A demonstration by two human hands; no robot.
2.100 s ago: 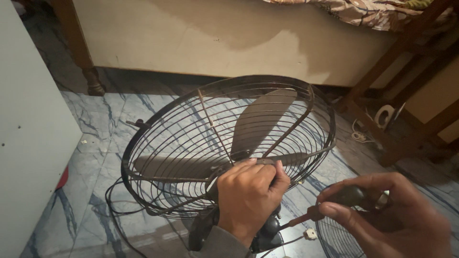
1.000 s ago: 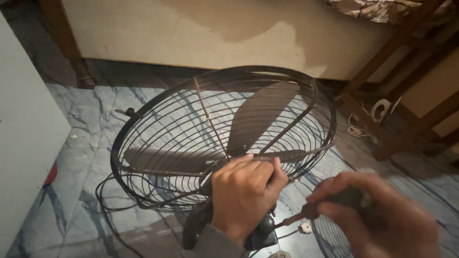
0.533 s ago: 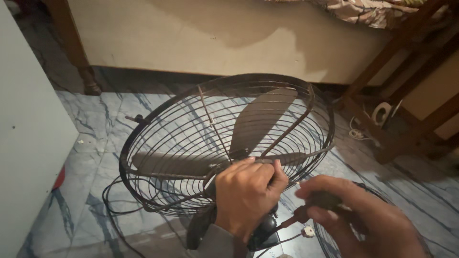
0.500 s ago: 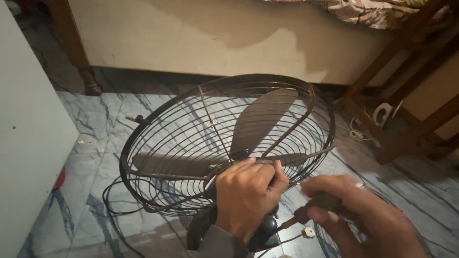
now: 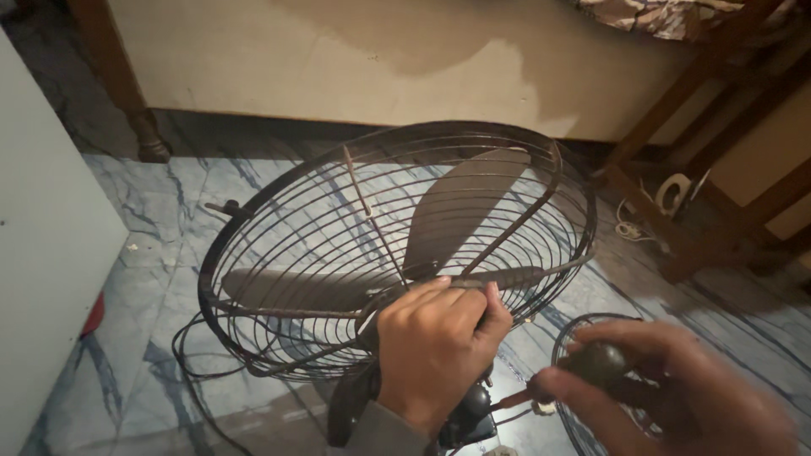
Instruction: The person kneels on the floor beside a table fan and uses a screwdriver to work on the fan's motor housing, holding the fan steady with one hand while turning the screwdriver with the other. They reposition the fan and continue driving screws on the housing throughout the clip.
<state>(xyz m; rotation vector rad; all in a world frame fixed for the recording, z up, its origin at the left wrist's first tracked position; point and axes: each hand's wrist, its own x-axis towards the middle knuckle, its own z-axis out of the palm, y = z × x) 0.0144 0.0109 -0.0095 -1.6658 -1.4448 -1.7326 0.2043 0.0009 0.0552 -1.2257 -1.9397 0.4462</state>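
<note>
On a blue-veined marble floor [image 5: 160, 211], the left hand [image 5: 435, 350] grips the hub of a dark wire fan cage [image 5: 397, 253], fingers curled tight over the centre where the blades [image 5: 456, 211] meet. The right hand [image 5: 667, 384] closes its fingers around a dark-handled screwdriver [image 5: 583, 371], its tip near the motor housing [image 5: 465, 414], apparently touching. A second grille [image 5: 574, 355] lies beneath. No labels are legible.

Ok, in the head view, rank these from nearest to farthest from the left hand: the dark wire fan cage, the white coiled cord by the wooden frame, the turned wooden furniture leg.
1. Dark wire fan cage: gripped by the left hand, centre.
2. White coiled cord: upper right, by the wooden frame.
3. Turned wooden furniture leg: upper left, at the wall.
</note>
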